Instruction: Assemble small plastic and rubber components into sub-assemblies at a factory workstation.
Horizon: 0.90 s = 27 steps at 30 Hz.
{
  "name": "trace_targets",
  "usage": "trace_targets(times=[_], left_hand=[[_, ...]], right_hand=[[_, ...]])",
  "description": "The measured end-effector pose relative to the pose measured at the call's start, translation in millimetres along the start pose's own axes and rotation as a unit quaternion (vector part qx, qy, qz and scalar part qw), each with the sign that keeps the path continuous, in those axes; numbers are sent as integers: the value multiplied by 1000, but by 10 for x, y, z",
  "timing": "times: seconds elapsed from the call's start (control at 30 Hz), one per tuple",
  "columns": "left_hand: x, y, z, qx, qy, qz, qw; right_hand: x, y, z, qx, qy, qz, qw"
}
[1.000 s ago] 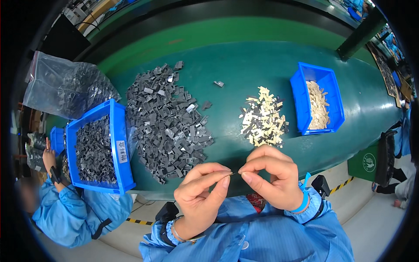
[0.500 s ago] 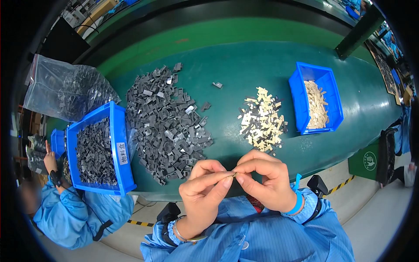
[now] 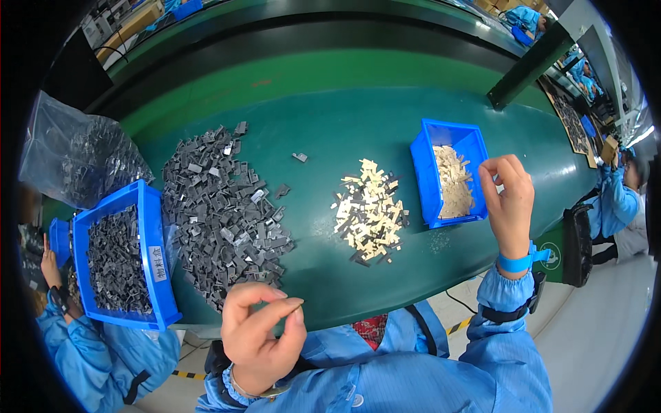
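My left hand (image 3: 265, 337) is at the table's near edge, thumb and fingertips pinched together; whatever they hold is too small to make out. My right hand (image 3: 511, 203) is raised at the right rim of a small blue bin (image 3: 428, 199), its thumb and fingers curled toward each other; anything between them is hidden. Flat beige strips (image 3: 453, 180) lie in that bin. A loose pile of pale yellow and black small pieces (image 3: 370, 213) is left of it. Nearest my left hand is a large heap of dark grey plastic parts (image 3: 220, 213).
A larger blue bin (image 3: 151, 255) full of dark grey parts stands at the left, a clear plastic bag (image 3: 82, 155) behind it. A co-worker's hand (image 3: 50, 267) is beyond. One grey part (image 3: 299, 157) lies alone on the green table (image 3: 330, 124). A dark post (image 3: 530, 69) rises at the back right.
My two hands, pinched together before, have parted. The right one has moved right and away from me to the small bin; the left stays near the front edge. The whole view has shifted.
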State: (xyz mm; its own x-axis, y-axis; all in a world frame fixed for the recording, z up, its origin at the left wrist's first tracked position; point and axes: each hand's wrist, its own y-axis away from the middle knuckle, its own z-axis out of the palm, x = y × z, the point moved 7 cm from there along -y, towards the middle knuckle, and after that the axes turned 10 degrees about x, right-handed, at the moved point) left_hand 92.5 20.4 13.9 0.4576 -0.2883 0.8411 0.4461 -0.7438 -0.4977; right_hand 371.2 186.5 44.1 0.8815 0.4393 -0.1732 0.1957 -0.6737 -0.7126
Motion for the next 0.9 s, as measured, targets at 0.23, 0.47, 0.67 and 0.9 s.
trace_targets(times=[0.23,0.47,0.67,0.9], left_hand=[[347,91,88,-69,-135,283,947],[432,251,203,-131,-150,363,910],[437,291,171,-166,-165,384,893],[364,266,204,-166,-182,368,897]], right_hand=[[-415,129,-6,-74,-304,113,943],[-1415,524,366,-373,-606,68,699],[-1551,630,415,-441,-601,36,665],[-1582,676,420,-425,-596,42,680]])
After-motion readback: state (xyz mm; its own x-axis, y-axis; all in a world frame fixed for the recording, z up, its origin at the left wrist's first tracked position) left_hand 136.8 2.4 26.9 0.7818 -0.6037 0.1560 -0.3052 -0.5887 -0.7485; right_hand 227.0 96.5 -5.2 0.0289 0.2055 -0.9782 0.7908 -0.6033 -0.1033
